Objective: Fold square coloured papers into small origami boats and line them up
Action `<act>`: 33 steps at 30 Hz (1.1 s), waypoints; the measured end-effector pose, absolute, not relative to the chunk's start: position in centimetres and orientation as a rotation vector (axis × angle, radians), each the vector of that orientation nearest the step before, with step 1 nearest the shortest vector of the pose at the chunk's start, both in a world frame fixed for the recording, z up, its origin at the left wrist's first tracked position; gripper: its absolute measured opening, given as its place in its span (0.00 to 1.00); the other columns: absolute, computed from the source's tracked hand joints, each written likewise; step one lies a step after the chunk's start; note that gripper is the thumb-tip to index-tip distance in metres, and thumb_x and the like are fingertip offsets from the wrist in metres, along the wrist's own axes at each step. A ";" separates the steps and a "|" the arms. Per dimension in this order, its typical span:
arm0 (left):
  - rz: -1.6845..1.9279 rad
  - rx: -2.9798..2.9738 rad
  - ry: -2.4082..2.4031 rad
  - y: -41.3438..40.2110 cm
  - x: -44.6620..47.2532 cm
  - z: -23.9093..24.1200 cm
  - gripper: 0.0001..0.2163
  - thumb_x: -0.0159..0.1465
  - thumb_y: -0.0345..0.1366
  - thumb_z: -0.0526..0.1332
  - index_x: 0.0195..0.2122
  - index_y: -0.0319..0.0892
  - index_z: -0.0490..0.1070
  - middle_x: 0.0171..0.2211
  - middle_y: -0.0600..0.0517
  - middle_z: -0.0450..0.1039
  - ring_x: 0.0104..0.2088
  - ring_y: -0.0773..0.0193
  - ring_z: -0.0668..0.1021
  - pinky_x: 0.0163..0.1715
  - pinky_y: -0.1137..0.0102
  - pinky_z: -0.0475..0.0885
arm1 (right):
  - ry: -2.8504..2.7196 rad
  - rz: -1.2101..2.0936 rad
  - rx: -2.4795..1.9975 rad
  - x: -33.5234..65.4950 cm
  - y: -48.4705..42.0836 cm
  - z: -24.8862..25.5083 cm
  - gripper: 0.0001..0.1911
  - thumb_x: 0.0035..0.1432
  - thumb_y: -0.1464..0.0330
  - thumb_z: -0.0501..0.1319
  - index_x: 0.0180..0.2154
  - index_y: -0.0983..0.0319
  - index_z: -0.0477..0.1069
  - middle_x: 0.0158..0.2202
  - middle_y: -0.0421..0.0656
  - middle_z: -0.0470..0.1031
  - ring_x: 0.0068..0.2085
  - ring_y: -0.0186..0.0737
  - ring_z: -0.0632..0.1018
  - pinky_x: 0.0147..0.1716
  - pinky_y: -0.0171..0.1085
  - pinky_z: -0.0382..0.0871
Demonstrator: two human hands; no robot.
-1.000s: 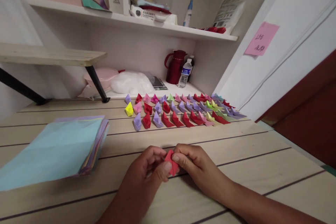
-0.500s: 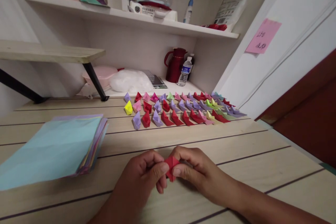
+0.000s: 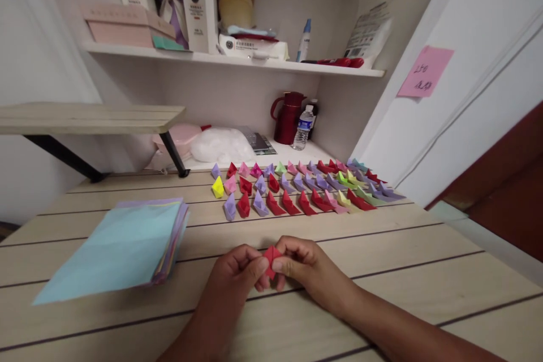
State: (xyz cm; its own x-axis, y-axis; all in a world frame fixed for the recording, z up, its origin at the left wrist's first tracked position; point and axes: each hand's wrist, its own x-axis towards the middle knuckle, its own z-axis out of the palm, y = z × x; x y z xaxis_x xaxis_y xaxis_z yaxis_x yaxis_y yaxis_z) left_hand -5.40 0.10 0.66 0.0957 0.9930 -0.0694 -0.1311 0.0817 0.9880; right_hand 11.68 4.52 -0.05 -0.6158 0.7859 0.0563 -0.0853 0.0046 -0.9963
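A small folded red paper, diamond-shaped with a centre crease, is pinched between both hands above the table. My left hand grips its left side with thumb and fingers. My right hand holds the right side, its thumb lying on the front face. Fingers hide the back of the paper. Beyond the hands stand several rows of folded paper boats in red, purple, pink, yellow and green. To the left lies a stack of coloured paper sheets, light blue on top.
A small raised wooden shelf on black legs stands at the back left. Behind the boats are a white plastic bag, a dark red jug and a water bottle. A white shelf with boxes and bottles runs above.
The camera view has tilted up and shifted left, so the scene sits lower and further right. In the hands, the red paper now shows a flatter, diamond-like face.
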 end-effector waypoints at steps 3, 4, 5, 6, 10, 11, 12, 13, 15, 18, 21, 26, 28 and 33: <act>1.122 1.097 1.081 -0.2 -5.1 1.4 0.10 0.58 0.38 0.64 0.21 0.41 0.71 0.19 0.57 0.71 0.23 0.68 0.69 0.29 0.73 0.63 | -1.725 1.645 -0.757 12.3 4.2 0.8 0.16 0.58 0.56 0.65 0.33 0.64 0.75 0.29 0.41 0.76 0.32 0.36 0.75 0.35 0.35 0.68; 1.121 1.094 1.081 -0.4 -5.0 1.7 0.11 0.58 0.39 0.65 0.21 0.41 0.72 0.20 0.56 0.71 0.23 0.68 0.70 0.29 0.73 0.63 | -1.724 1.656 -0.763 12.5 4.0 1.2 0.16 0.58 0.57 0.65 0.32 0.65 0.75 0.29 0.42 0.76 0.32 0.36 0.75 0.36 0.35 0.67; 1.129 1.088 1.080 -0.5 -4.9 1.9 0.12 0.58 0.40 0.65 0.21 0.41 0.72 0.20 0.55 0.72 0.24 0.68 0.70 0.30 0.73 0.64 | -1.695 1.688 -0.755 12.6 3.9 1.4 0.16 0.58 0.57 0.65 0.31 0.65 0.76 0.28 0.42 0.76 0.32 0.36 0.75 0.37 0.36 0.67; 1.146 1.075 1.081 -0.6 -4.9 2.0 0.13 0.58 0.42 0.65 0.21 0.40 0.72 0.20 0.55 0.72 0.24 0.67 0.71 0.31 0.72 0.64 | -1.632 1.737 -0.732 12.6 3.8 1.7 0.17 0.58 0.57 0.65 0.31 0.65 0.76 0.27 0.42 0.76 0.32 0.37 0.75 0.38 0.36 0.67; 1.251 0.940 1.113 -0.4 -4.8 1.9 0.15 0.57 0.48 0.65 0.37 0.42 0.76 0.25 0.55 0.74 0.27 0.66 0.74 0.33 0.71 0.69 | -1.174 1.961 -0.707 12.4 3.9 1.7 0.17 0.52 0.58 0.70 0.30 0.67 0.75 0.28 0.44 0.79 0.28 0.35 0.76 0.35 0.35 0.67; 1.273 0.894 1.127 -0.2 -4.8 1.7 0.16 0.56 0.48 0.67 0.38 0.42 0.75 0.25 0.55 0.74 0.27 0.66 0.74 0.32 0.71 0.69 | -1.094 1.982 -0.718 12.4 4.0 1.5 0.17 0.50 0.59 0.71 0.30 0.67 0.75 0.28 0.45 0.79 0.26 0.34 0.76 0.33 0.34 0.67; 1.289 0.847 1.138 0.1 -4.8 1.5 0.16 0.55 0.47 0.68 0.38 0.41 0.75 0.26 0.54 0.74 0.26 0.67 0.75 0.31 0.72 0.70 | -1.043 1.993 -0.725 12.4 4.1 1.3 0.18 0.49 0.59 0.72 0.29 0.67 0.74 0.28 0.45 0.79 0.25 0.33 0.76 0.31 0.33 0.66; 1.311 0.799 1.148 0.4 -4.8 1.3 0.14 0.54 0.45 0.69 0.36 0.40 0.75 0.26 0.54 0.74 0.25 0.69 0.75 0.30 0.73 0.70 | -1.011 1.993 -0.726 12.4 4.3 1.2 0.18 0.48 0.59 0.72 0.30 0.67 0.73 0.28 0.45 0.79 0.25 0.33 0.76 0.31 0.34 0.67; 1.357 0.715 1.162 0.9 -4.7 1.0 0.12 0.53 0.41 0.71 0.33 0.40 0.76 0.26 0.55 0.73 0.25 0.71 0.75 0.31 0.75 0.72 | -0.959 1.981 -0.721 12.6 4.6 0.8 0.18 0.49 0.59 0.72 0.30 0.66 0.72 0.28 0.45 0.79 0.24 0.33 0.76 0.31 0.34 0.68; 1.425 0.655 1.155 1.2 -4.5 0.7 0.12 0.52 0.39 0.72 0.35 0.40 0.77 0.26 0.56 0.73 0.25 0.73 0.75 0.31 0.76 0.73 | -0.885 1.978 -0.727 12.8 4.8 0.6 0.18 0.50 0.58 0.71 0.31 0.64 0.69 0.27 0.44 0.79 0.25 0.34 0.77 0.32 0.35 0.70; 1.460 0.683 1.127 0.9 -4.2 0.5 0.16 0.49 0.45 0.73 0.34 0.41 0.79 0.25 0.56 0.74 0.25 0.72 0.75 0.29 0.77 0.72 | -0.861 1.979 -0.739 12.8 4.9 0.4 0.17 0.51 0.59 0.70 0.32 0.64 0.69 0.28 0.44 0.80 0.24 0.34 0.77 0.30 0.35 0.69; 1.427 0.795 1.145 -0.1 -3.7 0.2 0.15 0.46 0.46 0.75 0.30 0.42 0.82 0.26 0.53 0.78 0.29 0.67 0.75 0.34 0.74 0.71 | -0.960 1.929 -0.731 12.5 4.6 0.4 0.19 0.52 0.56 0.69 0.30 0.65 0.68 0.29 0.45 0.79 0.23 0.33 0.76 0.27 0.32 0.67; 1.390 0.870 1.150 -0.4 -3.6 0.3 0.13 0.49 0.46 0.73 0.31 0.44 0.82 0.29 0.52 0.79 0.31 0.65 0.76 0.36 0.72 0.70 | -1.006 1.930 -0.722 12.5 4.5 0.5 0.18 0.54 0.56 0.68 0.30 0.65 0.70 0.31 0.46 0.79 0.24 0.32 0.76 0.27 0.32 0.67; 1.323 0.878 1.149 -0.4 -3.9 0.4 0.11 0.52 0.46 0.70 0.34 0.46 0.82 0.30 0.53 0.78 0.32 0.65 0.75 0.37 0.72 0.69 | -1.036 1.934 -0.724 12.7 4.3 0.6 0.15 0.58 0.58 0.65 0.32 0.66 0.72 0.31 0.44 0.78 0.25 0.31 0.76 0.30 0.32 0.68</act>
State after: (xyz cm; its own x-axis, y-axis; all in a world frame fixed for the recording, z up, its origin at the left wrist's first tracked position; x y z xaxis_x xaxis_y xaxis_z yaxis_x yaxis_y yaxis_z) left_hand -3.92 -0.45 0.43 -0.1023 0.9868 -0.1255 -0.2624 0.0949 0.9603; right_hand 12.65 4.26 0.60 -0.5094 0.8537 -0.1079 -0.3828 -0.3371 -0.8601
